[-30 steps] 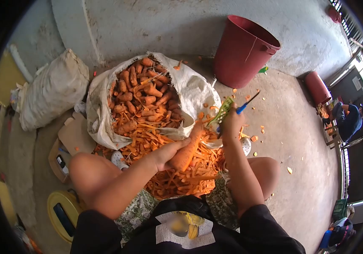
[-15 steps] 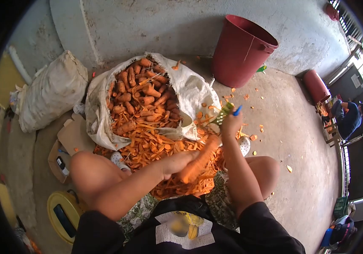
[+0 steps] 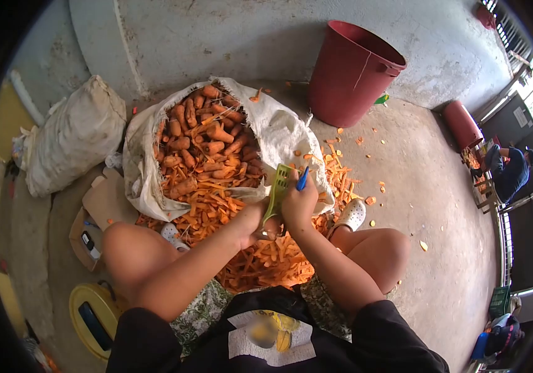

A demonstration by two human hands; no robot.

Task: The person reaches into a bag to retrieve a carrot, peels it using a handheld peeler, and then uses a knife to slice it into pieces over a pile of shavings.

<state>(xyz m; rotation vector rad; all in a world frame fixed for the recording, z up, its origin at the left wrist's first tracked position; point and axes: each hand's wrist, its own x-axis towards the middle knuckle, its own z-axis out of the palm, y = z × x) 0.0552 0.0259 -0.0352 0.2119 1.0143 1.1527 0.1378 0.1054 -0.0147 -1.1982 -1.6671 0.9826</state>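
My left hand point(image 3: 253, 219) is wrapped round a carrot point(image 3: 271, 230), mostly hidden by the fingers, above a heap of orange peelings point(image 3: 273, 264) between my legs. Close beside it, my right hand point(image 3: 299, 204) grips a green peeler point(image 3: 278, 189) whose lower end is at the carrot. A blue object point(image 3: 303, 179) sticks up from the same right hand. Just beyond both hands, an open white sack point(image 3: 139, 158) holds many carrots point(image 3: 217, 132), with peelings spilling from its mouth.
A tall red bin point(image 3: 350, 81) stands by the wall. At left are a full white sack point(image 3: 77, 137), opened cardboard point(image 3: 114, 202) and a yellow lid point(image 3: 82, 314) bearing a phone point(image 3: 95, 324). A person point(image 3: 512, 177) sits far right.
My right hand and the peeler have come down and left to my left hand. The long orange carrot between the hands is no longer visible; a mostly hidden brownish one is in my left hand.
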